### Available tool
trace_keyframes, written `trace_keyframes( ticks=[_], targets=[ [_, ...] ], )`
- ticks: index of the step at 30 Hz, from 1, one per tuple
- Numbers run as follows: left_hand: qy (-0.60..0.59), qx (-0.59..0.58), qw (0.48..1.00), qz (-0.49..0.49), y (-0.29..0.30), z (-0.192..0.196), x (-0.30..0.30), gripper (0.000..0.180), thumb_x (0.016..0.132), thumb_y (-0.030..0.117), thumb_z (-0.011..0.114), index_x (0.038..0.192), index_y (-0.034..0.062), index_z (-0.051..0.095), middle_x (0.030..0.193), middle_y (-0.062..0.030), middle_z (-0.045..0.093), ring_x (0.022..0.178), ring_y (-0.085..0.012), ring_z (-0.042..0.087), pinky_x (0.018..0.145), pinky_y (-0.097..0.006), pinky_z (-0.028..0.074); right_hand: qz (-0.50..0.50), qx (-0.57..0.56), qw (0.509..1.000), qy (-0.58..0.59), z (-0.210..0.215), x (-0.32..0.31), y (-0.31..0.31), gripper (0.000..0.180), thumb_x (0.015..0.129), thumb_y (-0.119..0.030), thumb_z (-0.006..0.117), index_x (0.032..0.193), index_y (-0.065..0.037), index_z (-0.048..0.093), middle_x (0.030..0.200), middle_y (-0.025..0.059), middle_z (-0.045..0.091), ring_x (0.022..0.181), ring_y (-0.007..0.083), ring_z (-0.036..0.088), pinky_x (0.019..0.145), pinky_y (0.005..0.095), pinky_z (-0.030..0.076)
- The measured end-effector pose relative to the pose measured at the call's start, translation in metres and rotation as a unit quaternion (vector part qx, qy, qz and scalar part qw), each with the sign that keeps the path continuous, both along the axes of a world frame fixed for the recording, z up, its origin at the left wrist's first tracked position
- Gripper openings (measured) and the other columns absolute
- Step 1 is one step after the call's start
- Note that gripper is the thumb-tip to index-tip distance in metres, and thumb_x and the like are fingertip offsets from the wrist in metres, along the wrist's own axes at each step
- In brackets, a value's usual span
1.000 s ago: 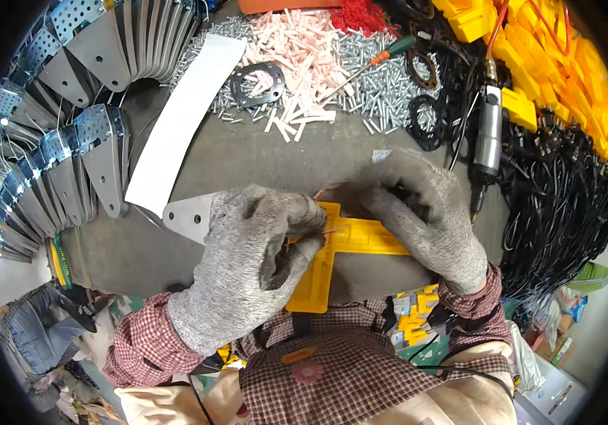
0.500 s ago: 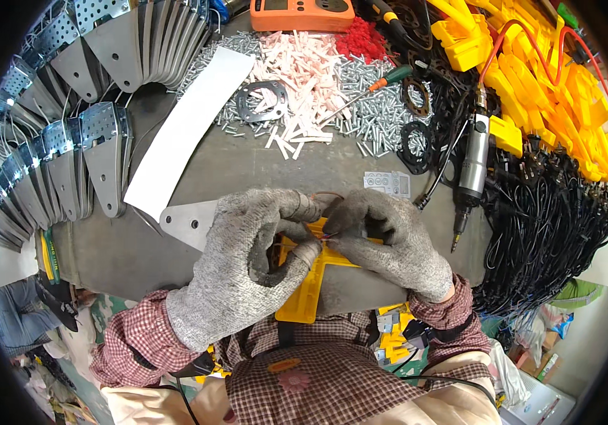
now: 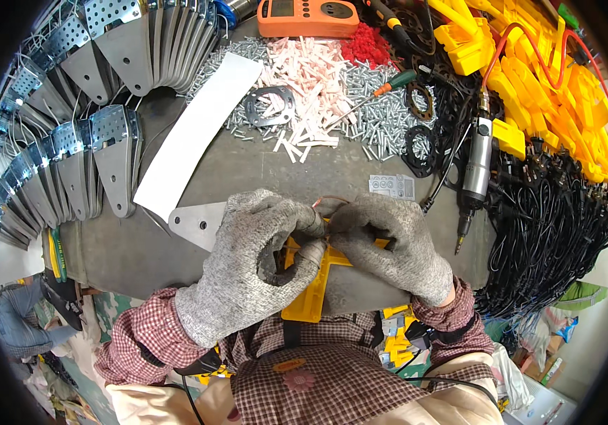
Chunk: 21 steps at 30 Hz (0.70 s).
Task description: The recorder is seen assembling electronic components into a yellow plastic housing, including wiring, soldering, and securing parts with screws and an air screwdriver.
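Yellow plastic bracket [image 3: 310, 301] lay flat on the grey bench [image 3: 247, 191] at the lower centre of the frame, right in front of the person, its long axis running from the bench's near edge away toward the middle, with a crosspiece at its far end under the fingers. Both gloved hands met over that far end. The left hand [image 3: 251, 273] came in from the lower left and curled closed over the bracket's left side, thumb and forefinger pinched together at the crosspiece. The right hand [image 3: 389, 244] came in from the lower right, also closed, its fingertips pressed against those of the left; a thin reddish wire [image 3: 329, 201] looped up just above the meeting fingertips, and which hand actually gripped it could not be told. The two hands lay about equally near the bracket, the left covering more of it. A flat grey metal plate [image 3: 194, 223] lay just left of the left hand, partly beneath it. Farther up the frame sat a white paper strip [image 3: 194, 138], a heap of screws [image 3: 382, 113] and pale plastic pieces [image 3: 304, 71], and to the right an electric screwdriver [image 3: 475, 166] beside bundled black cables [image 3: 552, 234].
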<state>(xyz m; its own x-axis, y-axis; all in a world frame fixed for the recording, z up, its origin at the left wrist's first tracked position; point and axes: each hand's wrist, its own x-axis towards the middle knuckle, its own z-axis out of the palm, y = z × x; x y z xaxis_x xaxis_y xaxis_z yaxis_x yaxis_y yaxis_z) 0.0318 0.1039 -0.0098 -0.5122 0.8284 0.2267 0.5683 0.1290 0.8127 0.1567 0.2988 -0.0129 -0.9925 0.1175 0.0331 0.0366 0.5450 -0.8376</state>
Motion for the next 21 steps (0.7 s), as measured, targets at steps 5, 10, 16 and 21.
trace_keyframes(
  ticks=[5, 10, 16, 21],
  targets=[
    [0.115, 0.002, 0.993, -0.019, 0.005, 0.010, -0.003, 0.025, 0.069, 0.001, 0.076, 0.091, 0.0063, 0.065, 0.091, -0.0086, 0.065, 0.085, -0.0275, 0.061, 0.078, -0.039, 0.048, -0.003, 0.014, 1.000, -0.001, 0.014, -0.006, -0.008, 0.028, 0.086, -0.005, 0.071, 0.114, -0.003, 0.071, 0.092, 0.0069, 0.073, 0.076, 0.0097, 0.066, 0.068, 0.0260, 0.053],
    [0.446, -0.024, 0.883, -0.147, -0.003, 0.016, -0.009, 0.023, 0.071, 0.000, 0.072, 0.091, 0.0093, 0.065, 0.095, -0.0083, 0.069, 0.078, -0.0251, 0.065, 0.060, -0.035, 0.050, -0.022, -0.149, 0.981, -0.121, 0.012, -0.012, -0.011, 0.035, 0.083, -0.006, 0.068, 0.117, -0.008, 0.068, 0.086, 0.0102, 0.069, 0.069, 0.0179, 0.064, 0.063, 0.0311, 0.051],
    [-0.285, -0.053, 0.956, -0.042, 0.001, 0.020, -0.010, 0.029, 0.083, 0.005, 0.072, 0.109, 0.0077, 0.058, 0.097, -0.0007, 0.058, 0.080, -0.0091, 0.055, 0.069, -0.024, 0.046, 0.026, 0.013, 0.992, 0.122, 0.001, -0.013, -0.017, 0.036, 0.080, -0.002, 0.065, 0.115, -0.006, 0.066, 0.091, 0.0130, 0.068, 0.069, 0.0208, 0.065, 0.063, 0.0324, 0.052],
    [0.145, -0.092, 0.975, -0.141, -0.006, 0.015, -0.013, 0.035, 0.082, 0.002, 0.074, 0.112, 0.0081, 0.057, 0.108, -0.0020, 0.058, 0.098, -0.0057, 0.057, 0.081, -0.024, 0.047, -0.004, -0.089, 0.996, 0.020, 0.000, -0.007, -0.015, 0.039, 0.079, 0.001, 0.064, 0.118, -0.004, 0.064, 0.101, 0.0151, 0.070, 0.079, 0.0246, 0.070, 0.069, 0.0338, 0.055]
  ],
)
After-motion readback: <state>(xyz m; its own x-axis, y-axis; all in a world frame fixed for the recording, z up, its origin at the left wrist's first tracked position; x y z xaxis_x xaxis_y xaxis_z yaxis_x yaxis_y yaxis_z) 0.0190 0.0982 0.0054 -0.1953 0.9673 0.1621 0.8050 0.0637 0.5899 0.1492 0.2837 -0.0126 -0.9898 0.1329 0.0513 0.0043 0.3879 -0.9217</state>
